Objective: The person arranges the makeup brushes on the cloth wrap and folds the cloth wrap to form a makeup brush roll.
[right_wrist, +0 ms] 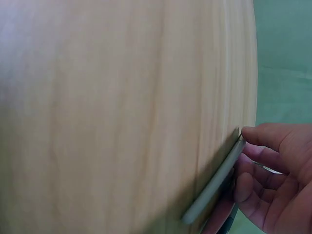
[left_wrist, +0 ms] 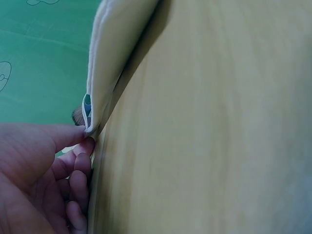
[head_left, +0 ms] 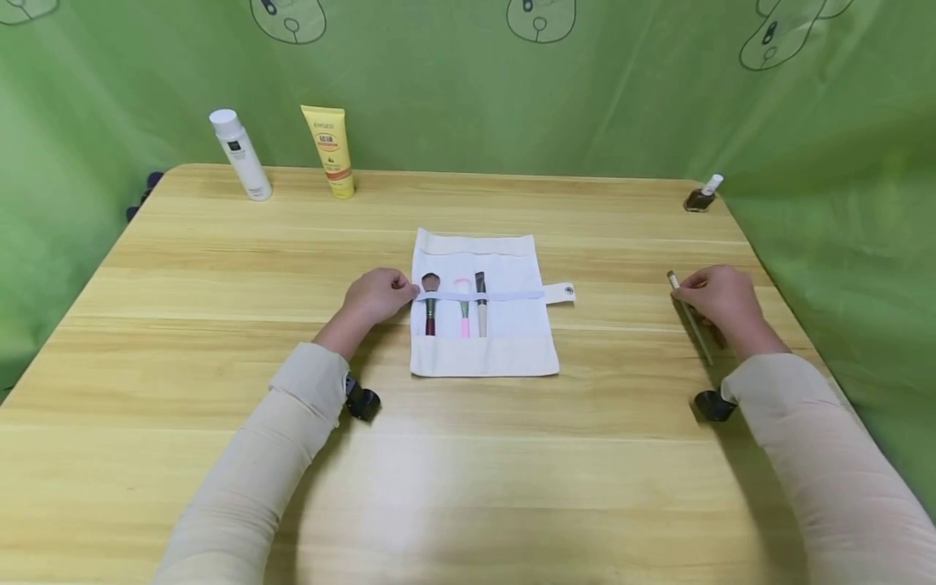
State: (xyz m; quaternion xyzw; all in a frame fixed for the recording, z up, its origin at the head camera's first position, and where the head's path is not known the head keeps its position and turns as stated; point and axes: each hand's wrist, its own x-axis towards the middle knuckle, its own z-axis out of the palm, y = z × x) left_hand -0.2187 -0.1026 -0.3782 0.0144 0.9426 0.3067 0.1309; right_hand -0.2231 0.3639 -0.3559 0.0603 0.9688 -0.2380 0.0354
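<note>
A white cloth brush roll (head_left: 504, 321) lies unfolded on the wooden table (head_left: 541, 487). Three makeup brushes stand in its pockets under a strap: a dark fluffy one (head_left: 430, 283), a pink one (head_left: 464, 309) and a pale-handled one (head_left: 481, 313). My left hand (head_left: 379, 294) pinches the roll's left edge between thumb and forefinger, by the strap's end. Far to the right, my right hand (head_left: 720, 299) pinches a slim makeup brush with a grey-green handle (right_wrist: 214, 187) near its upper end. Partly hidden behind that hand is another thin, reddish-brown item (head_left: 719, 335).
At the back left stand a white bottle (head_left: 244, 162) and a yellow tube (head_left: 332, 154). A small dark nail polish bottle with a white cap (head_left: 700, 197) is at the back right corner. A snap tab (head_left: 561, 292) sticks out from the roll's right side. Green curtains (head_left: 453, 97) surround the table.
</note>
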